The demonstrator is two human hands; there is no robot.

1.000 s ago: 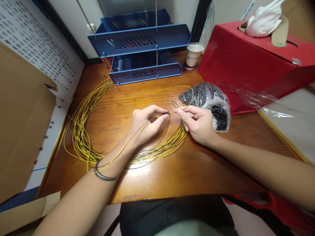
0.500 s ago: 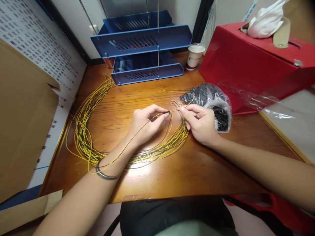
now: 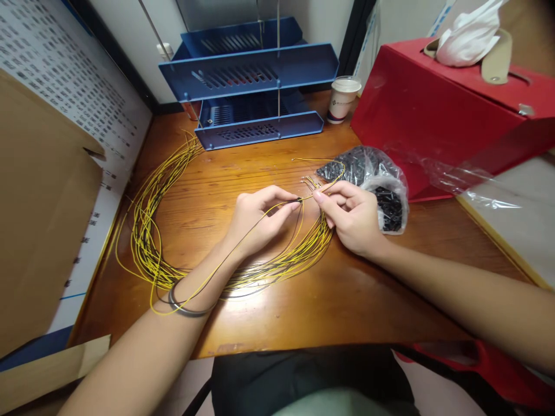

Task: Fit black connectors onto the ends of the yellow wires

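Observation:
A large loop of thin yellow and black wires [image 3: 147, 242] lies on the wooden desk [image 3: 277, 312]. My left hand [image 3: 255, 219] pinches a small black piece at the end of one yellow wire [image 3: 297, 200]. My right hand [image 3: 351, 214] pinches the same yellow wire just right of that piece, fingers closed. The two hands nearly touch above the right side of the wire loop. Bare wire ends with metal tips [image 3: 310, 182] fan out just behind my fingers.
A clear plastic bag of small black parts [image 3: 373, 179] lies right of my right hand. Behind stand blue stacked letter trays [image 3: 255, 86], a paper cup [image 3: 342, 98] and a red box [image 3: 437, 110]. Cardboard [image 3: 39, 219] leans at the left.
The free end of the yellow wire behind my right hand has shifted a little. Both hands stay in almost the same place, pinching the wire.

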